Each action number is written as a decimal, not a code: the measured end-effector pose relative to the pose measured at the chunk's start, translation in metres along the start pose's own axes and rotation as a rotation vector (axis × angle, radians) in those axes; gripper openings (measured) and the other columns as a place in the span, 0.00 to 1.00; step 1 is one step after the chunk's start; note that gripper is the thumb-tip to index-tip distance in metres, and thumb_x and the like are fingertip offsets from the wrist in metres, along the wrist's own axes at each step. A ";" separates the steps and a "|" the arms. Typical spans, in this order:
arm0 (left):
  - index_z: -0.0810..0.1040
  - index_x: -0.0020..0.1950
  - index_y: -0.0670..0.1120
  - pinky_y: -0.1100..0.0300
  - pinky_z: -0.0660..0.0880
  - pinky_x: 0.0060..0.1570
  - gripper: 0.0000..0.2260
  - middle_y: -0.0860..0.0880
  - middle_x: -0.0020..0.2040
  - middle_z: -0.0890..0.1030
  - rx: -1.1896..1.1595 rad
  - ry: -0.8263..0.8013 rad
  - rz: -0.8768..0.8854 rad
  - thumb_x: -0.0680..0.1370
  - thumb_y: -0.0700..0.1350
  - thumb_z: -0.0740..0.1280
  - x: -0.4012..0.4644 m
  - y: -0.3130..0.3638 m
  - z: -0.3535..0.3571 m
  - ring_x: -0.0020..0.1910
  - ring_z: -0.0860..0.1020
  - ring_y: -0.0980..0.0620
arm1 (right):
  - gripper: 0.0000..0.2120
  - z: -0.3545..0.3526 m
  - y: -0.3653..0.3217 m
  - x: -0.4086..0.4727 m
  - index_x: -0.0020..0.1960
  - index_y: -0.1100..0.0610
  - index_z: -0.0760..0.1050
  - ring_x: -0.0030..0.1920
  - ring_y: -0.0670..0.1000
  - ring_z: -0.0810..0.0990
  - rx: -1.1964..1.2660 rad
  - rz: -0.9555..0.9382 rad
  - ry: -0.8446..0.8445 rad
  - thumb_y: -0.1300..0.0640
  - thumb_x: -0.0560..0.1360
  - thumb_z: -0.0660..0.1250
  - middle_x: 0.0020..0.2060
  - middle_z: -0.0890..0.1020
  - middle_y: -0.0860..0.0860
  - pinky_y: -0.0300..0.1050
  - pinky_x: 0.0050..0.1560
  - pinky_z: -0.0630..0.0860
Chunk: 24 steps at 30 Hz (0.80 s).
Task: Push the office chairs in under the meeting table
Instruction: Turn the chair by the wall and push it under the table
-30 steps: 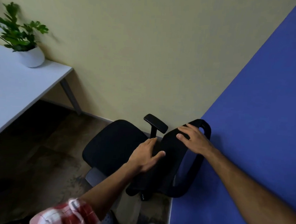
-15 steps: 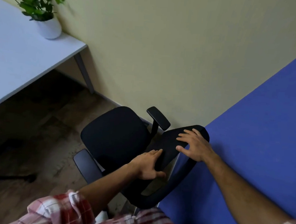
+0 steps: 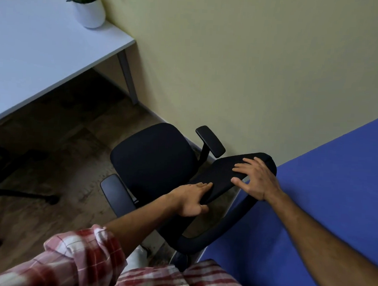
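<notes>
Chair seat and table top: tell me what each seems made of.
Chair seat: probably black woven fabric over padding; matte, soft rounded edges, no glare.
Table top: likely white laminate board; smooth, flat, thin crisp edge, faint sheen. The core is not visible.

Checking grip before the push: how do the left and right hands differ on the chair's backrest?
The left hand clamps the backrest at its lower edge, thumb underneath; the right hand lies flatter on top, fingers spread. The left hand is nearer the seat, the right hand nearer the blue panel. Both touch the same backrest.
</notes>
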<state>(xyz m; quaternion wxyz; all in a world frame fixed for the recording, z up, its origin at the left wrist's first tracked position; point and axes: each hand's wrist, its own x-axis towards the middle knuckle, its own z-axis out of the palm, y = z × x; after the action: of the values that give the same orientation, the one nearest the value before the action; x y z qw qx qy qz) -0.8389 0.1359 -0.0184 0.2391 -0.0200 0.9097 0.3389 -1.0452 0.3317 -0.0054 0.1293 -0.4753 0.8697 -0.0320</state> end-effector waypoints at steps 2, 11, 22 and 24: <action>0.50 0.83 0.48 0.55 0.59 0.72 0.39 0.43 0.81 0.58 -0.012 0.003 0.004 0.78 0.56 0.65 -0.003 -0.005 -0.004 0.77 0.61 0.45 | 0.32 0.001 -0.005 0.005 0.66 0.48 0.80 0.75 0.49 0.66 -0.007 -0.005 -0.014 0.29 0.74 0.57 0.68 0.79 0.46 0.52 0.79 0.52; 0.48 0.83 0.54 0.52 0.62 0.73 0.39 0.50 0.82 0.54 -0.090 0.002 -0.070 0.75 0.59 0.61 -0.032 -0.080 -0.047 0.77 0.62 0.46 | 0.32 -0.002 -0.069 0.075 0.66 0.50 0.80 0.73 0.48 0.69 0.058 -0.010 0.003 0.29 0.73 0.60 0.67 0.79 0.46 0.48 0.78 0.54; 0.50 0.82 0.54 0.49 0.61 0.73 0.38 0.47 0.81 0.58 -0.184 0.036 -0.178 0.75 0.61 0.61 -0.069 -0.203 -0.119 0.76 0.64 0.44 | 0.36 0.000 -0.160 0.198 0.66 0.46 0.79 0.71 0.48 0.70 0.072 -0.069 -0.032 0.23 0.71 0.56 0.66 0.79 0.46 0.46 0.74 0.58; 0.52 0.82 0.53 0.49 0.63 0.72 0.38 0.46 0.81 0.61 -0.186 0.050 -0.187 0.75 0.61 0.61 -0.074 -0.214 -0.128 0.74 0.66 0.44 | 0.36 -0.002 -0.170 0.210 0.65 0.46 0.79 0.71 0.48 0.70 0.075 -0.061 -0.031 0.23 0.70 0.56 0.66 0.79 0.46 0.47 0.75 0.59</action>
<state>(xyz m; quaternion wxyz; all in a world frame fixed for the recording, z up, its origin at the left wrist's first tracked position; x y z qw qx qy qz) -0.7848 -0.1184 -0.0312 0.2443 -0.1353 0.8740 0.3976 -1.0147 0.0629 -0.0143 0.1594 -0.4968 0.8509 -0.0613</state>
